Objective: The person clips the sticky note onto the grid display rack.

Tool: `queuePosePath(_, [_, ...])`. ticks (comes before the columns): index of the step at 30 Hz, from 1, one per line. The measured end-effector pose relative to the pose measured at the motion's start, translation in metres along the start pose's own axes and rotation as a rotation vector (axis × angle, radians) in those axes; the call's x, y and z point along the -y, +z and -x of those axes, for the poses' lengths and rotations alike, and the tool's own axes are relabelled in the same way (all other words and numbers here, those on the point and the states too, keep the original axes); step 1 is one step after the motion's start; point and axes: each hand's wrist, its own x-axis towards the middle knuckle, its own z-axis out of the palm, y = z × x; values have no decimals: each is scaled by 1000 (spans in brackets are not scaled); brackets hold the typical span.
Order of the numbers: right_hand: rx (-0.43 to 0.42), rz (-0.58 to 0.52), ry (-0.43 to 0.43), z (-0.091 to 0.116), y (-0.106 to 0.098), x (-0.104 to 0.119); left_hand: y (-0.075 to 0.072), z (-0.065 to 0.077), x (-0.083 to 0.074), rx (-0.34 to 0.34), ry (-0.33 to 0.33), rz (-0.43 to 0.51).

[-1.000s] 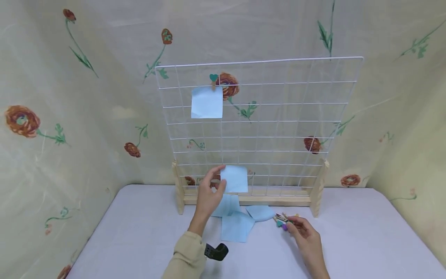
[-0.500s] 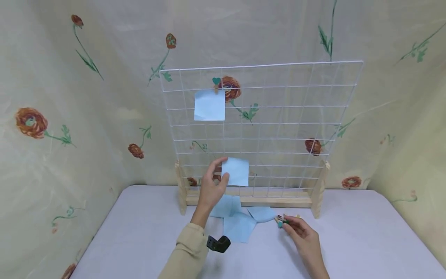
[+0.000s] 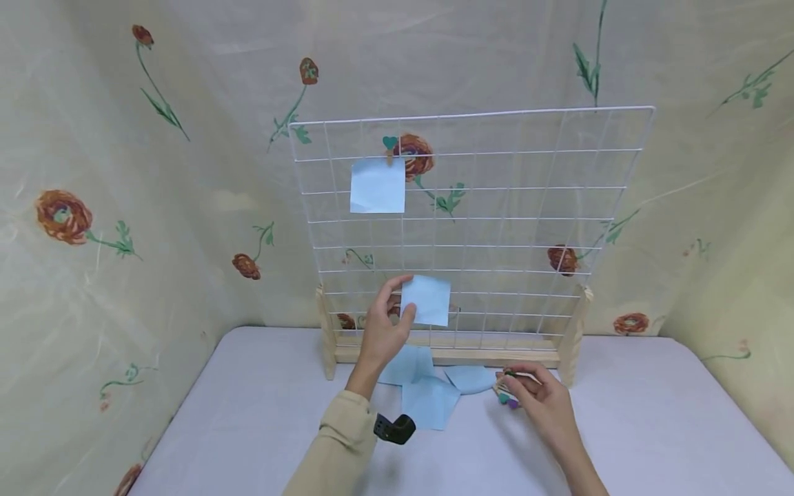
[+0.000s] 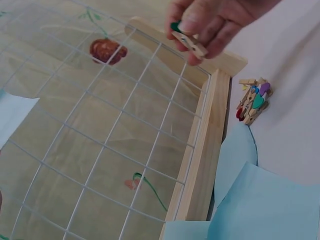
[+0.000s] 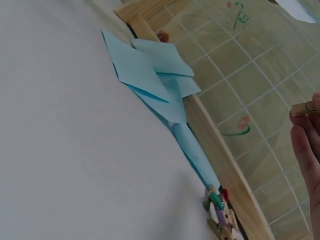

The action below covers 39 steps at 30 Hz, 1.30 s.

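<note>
My left hand (image 3: 381, 337) pinches a blue paper note (image 3: 432, 301) by its left edge, thumb in front, before the lower part of the white wire grid (image 3: 490, 245). In my right hand (image 3: 548, 410) is a small wooden clothespin (image 4: 190, 44) with a green decoration, pinched between thumb and fingers. The right wrist view shows the tip of that clothespin beyond the fingertips. Below the right hand lies a heap of clothespins (image 4: 254, 102) with coloured hearts. Higher on the grid, a clothespin with a green heart (image 3: 389, 146) fastens another blue note (image 3: 377, 187).
Several loose blue notes (image 3: 428, 403) overlap on the white table (image 3: 273, 413) in front of the grid. A wooden stand (image 3: 496, 356) with two side posts carries the grid. Flowered cloth (image 3: 186, 275) hangs behind and at both sides.
My left hand has raised the blue note a little along the grid. My right hand has lifted slightly off the heap, with the green-topped clothespin in its fingers.
</note>
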Motion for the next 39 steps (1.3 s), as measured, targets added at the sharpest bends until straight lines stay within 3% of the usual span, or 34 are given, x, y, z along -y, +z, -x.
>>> queuePosePath(5, [3, 57, -101, -12, -1, 16, -1, 0, -3, -11, -15, -21])
queuePosePath(12, [9, 172, -57, -25, -1, 32, 7, -11, 29, -23, 15, -1])
queuePosePath(16, [6, 210, -76, -28, 1, 41, 7, -10, 24, -22, 23, 13])
queuePosePath(24, [21, 227, -206, -44, 1, 62, 5, -16, 11, -21, 50, -18])
queuePosePath(33, [42, 270, -259, -56, -5, 76, -4, -15, -31, -8, 49, -30])
queuePosePath(36, [48, 313, -284, -58, -7, 79, -3, -17, -27, -7, 61, -27])
queuePosePath(39, [54, 357, -326, -61, -10, 84, 0, -21, -13, -4, 66, -25])
